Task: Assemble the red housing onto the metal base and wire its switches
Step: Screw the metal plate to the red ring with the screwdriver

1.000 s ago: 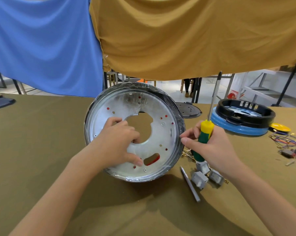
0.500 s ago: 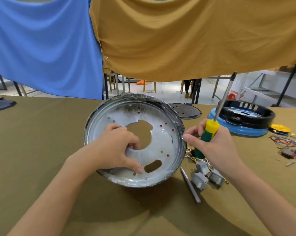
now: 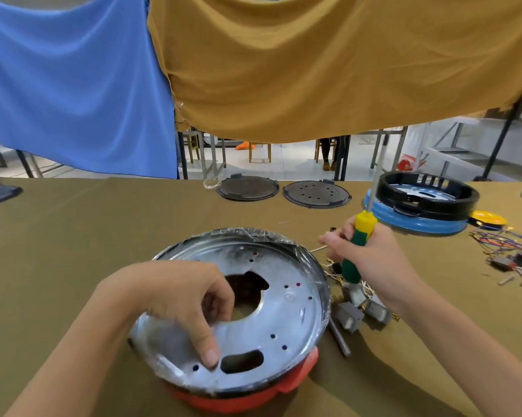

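The round metal base [image 3: 283,314] lies nearly flat on the table, its holed face up, and the red housing [image 3: 253,395] shows under its near rim. My left hand [image 3: 175,299] grips the base, fingers hooked into the central opening and thumb pressed near the oval slot. To the right, my right hand [image 3: 371,257] grips a screwdriver [image 3: 359,245] with a yellow and green handle, shaft pointing up. Three grey switches [image 3: 359,308] with thin wires lie just right of the base.
A grey metal rod [image 3: 339,338] lies by the switches. A black and blue housing [image 3: 419,203] stands at the back right, with two dark round plates [image 3: 283,191] at the back centre. Loose wires and parts [image 3: 512,254] are scattered at the far right.
The base, held up on edge a second ago, has been tipped down towards me and now lies almost flat, showing the red housing beneath. The screwdriver has swung more upright.
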The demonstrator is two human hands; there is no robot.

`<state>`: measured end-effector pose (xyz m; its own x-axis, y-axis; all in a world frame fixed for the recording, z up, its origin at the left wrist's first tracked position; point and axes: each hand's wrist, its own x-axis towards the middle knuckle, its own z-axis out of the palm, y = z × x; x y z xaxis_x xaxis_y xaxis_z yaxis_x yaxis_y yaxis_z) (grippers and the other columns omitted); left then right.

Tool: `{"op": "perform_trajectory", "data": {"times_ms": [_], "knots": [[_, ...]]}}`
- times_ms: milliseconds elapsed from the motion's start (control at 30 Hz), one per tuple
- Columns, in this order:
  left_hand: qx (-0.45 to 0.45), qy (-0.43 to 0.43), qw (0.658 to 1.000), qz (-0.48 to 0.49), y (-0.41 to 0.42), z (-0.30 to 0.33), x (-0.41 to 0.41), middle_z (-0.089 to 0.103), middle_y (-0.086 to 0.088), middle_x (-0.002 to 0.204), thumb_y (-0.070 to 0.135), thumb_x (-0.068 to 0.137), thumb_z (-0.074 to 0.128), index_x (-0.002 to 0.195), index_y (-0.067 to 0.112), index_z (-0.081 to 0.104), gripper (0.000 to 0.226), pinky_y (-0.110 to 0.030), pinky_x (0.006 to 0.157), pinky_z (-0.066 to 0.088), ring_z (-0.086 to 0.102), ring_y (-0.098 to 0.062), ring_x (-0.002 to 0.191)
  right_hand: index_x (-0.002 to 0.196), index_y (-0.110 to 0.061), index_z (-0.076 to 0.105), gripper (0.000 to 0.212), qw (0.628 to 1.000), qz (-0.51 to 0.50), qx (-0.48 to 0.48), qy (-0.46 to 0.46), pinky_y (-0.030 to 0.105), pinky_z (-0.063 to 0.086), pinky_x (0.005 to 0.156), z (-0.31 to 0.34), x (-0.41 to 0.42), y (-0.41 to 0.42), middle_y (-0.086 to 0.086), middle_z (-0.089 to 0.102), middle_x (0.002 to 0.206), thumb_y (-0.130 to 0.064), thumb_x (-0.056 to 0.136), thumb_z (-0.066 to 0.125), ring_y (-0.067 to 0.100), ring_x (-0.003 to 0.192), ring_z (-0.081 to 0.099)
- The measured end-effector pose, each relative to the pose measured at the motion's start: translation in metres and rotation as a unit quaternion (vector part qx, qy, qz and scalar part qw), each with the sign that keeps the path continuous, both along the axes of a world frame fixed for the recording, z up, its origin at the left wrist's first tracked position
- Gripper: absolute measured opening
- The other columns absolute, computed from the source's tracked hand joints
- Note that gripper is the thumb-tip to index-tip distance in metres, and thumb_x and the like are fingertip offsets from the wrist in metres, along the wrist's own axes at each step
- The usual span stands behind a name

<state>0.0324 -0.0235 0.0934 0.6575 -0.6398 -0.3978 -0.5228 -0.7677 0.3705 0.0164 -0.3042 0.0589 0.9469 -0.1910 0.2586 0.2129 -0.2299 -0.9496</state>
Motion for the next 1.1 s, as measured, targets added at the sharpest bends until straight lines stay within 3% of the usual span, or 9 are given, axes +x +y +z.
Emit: {"op": "perform_trajectory", "data": {"times_ms": [100,200,400,533,700,800,900,1000,1100], "knots": [[0.013,0.017,1.000,-0.002,-0.001,0.002,-0.004,0.067,0.008,0.092,0.050,0.055,0.091,0.082,0.033,0.066,0.041,-0.026,0.075,0.047,0.060,-0.006,0.079,0.071,-0.014,0.048,0.030,0.998,0.025,-0.033,0.041,0.049,0.055,0.087,-0.007,0.000,0.006,0.015,0.067,0.077,-0.013,0.088,0.073,0.030,0.083,0.069],[-0.026,0.028,0.999,0.003,-0.008,0.010,-0.010,0.069,0.013,0.093,0.053,0.066,0.086,0.096,0.035,0.069,0.039,-0.037,0.091,0.051,0.065,-0.010,0.091,0.068,-0.016,0.048,0.032,0.994,0.043,-0.084,0.063,0.040,0.050,0.077,-0.009,0.000,0.009,0.005,0.053,0.067,-0.019,0.088,0.073,0.018,0.068,0.056],[-0.009,-0.117,0.992,0.051,-0.056,0.000,-0.005,0.059,0.016,0.084,0.070,0.076,0.066,0.109,0.040,0.046,0.049,-0.029,0.073,0.047,0.056,-0.001,0.080,0.071,-0.010,0.047,0.029,0.992,0.091,-0.018,0.090,0.010,0.045,0.045,-0.008,0.001,0.005,-0.005,0.049,0.053,-0.007,0.090,0.069,0.000,0.046,0.054],[-0.002,-0.104,0.992,0.072,-0.062,-0.018,-0.004,0.053,0.013,0.074,0.066,0.072,0.073,0.105,0.042,0.038,0.053,-0.026,0.056,0.035,0.050,0.000,0.066,0.070,-0.010,0.045,0.032,0.989,0.107,-0.003,0.101,0.011,0.044,0.041,-0.010,0.005,0.006,-0.007,0.050,0.049,-0.005,0.092,0.067,0.001,0.044,0.055],[0.021,-0.122,0.989,0.085,-0.062,-0.018,0.000,0.051,0.016,0.081,0.068,0.069,0.074,0.105,0.043,0.036,0.058,-0.029,0.059,0.036,0.050,-0.003,0.073,0.070,-0.012,0.044,0.032,0.989,0.104,0.001,0.108,0.010,0.042,0.040,-0.011,0.006,0.006,-0.007,0.048,0.050,-0.009,0.092,0.068,-0.001,0.043,0.051],[0.016,-0.110,0.990,0.083,-0.062,-0.019,-0.001,0.052,0.015,0.078,0.067,0.071,0.073,0.107,0.043,0.037,0.056,-0.029,0.058,0.035,0.050,-0.002,0.068,0.069,-0.015,0.045,0.034,0.989,0.095,-0.023,0.114,0.020,0.044,0.052,-0.012,0.006,0.005,-0.006,0.046,0.053,-0.016,0.090,0.071,0.004,0.047,0.048],[-0.006,-0.098,0.992,0.083,-0.059,-0.022,-0.003,0.053,0.014,0.075,0.066,0.074,0.071,0.108,0.043,0.039,0.053,-0.028,0.056,0.035,0.048,-0.001,0.063,0.070,-0.013,0.047,0.032,0.992,0.076,-0.003,0.101,0.021,0.052,0.053,-0.011,0.005,0.005,-0.007,0.056,0.053,-0.012,0.088,0.073,0.004,0.053,0.059],[-0.026,-0.097,0.992,0.082,-0.057,-0.024,-0.003,0.054,0.013,0.075,0.066,0.074,0.072,0.109,0.042,0.040,0.054,-0.028,0.057,0.035,0.049,-0.001,0.063,0.071,-0.014,0.048,0.032,0.996,0.046,-0.058,0.054,0.030,0.058,0.065,-0.002,0.001,0.005,0.006,0.066,0.070,-0.013,0.085,0.076,0.014,0.065,0.063],[-0.033,-0.095,0.992,0.080,-0.056,-0.024,-0.003,0.055,0.013,0.076,0.067,0.073,0.072,0.109,0.043,0.040,0.053,-0.027,0.055,0.035,0.050,-0.001,0.064,0.071,-0.014,0.047,0.034,0.990,0.104,-0.091,0.020,0.028,0.059,0.066,0.014,-0.007,0.002,0.005,0.073,0.078,-0.008,0.081,0.078,0.015,0.065,0.064]]}}
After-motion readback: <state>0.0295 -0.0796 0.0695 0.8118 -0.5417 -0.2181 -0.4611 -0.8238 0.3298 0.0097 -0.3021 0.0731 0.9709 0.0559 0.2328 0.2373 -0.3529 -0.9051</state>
